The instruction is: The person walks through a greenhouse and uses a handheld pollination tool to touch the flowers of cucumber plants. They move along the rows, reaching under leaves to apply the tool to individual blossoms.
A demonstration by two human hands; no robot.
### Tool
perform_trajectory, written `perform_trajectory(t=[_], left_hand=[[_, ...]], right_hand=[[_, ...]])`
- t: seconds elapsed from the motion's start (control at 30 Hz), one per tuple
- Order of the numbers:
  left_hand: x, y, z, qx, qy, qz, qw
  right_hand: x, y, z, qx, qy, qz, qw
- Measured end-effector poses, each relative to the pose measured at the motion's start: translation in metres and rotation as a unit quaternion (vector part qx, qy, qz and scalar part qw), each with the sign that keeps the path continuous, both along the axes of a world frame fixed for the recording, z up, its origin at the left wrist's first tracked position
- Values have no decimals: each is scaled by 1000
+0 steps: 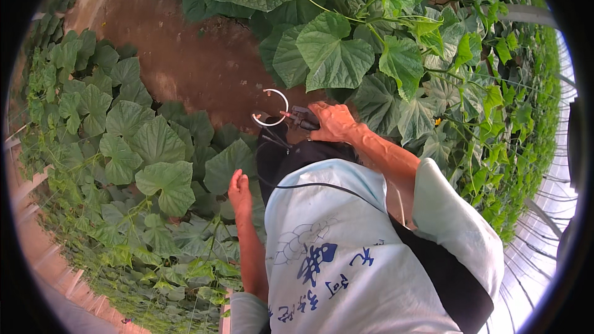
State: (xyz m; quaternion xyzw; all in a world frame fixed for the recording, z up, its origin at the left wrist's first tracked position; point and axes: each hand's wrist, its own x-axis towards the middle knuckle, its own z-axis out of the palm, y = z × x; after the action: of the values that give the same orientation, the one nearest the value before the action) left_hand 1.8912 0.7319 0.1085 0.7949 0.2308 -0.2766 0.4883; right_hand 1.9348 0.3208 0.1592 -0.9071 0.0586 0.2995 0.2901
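My right hand is closed around the dark body of a handheld tool, in front of my right thigh. A white C-shaped ring with small copper-coloured tips, possibly spray nozzles, sits at the tool's far end. My left hand hangs loose beside my left hip, close to broad vine leaves. It holds nothing that I can see, and its fingers are slightly curled. A thin black cable or hose runs across my pale, printed shirt towards my left leg; its ends are hidden.
Cucumber-like vines stand in rows on the right and left. Between them runs a bare brown soil path. Greenhouse plastic film and a curved metal frame tube are at the right.
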Motion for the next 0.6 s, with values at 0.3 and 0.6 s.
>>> perform_trajectory(t=[0.3,0.6], left_hand=[[60,72,9,-8,-13,3,1000],[56,128,-12,-24,41,34,998]], right_hand=[[204,84,-49,-41,-110,-55,992],[197,-3,-105,-149,129,-214,957]])
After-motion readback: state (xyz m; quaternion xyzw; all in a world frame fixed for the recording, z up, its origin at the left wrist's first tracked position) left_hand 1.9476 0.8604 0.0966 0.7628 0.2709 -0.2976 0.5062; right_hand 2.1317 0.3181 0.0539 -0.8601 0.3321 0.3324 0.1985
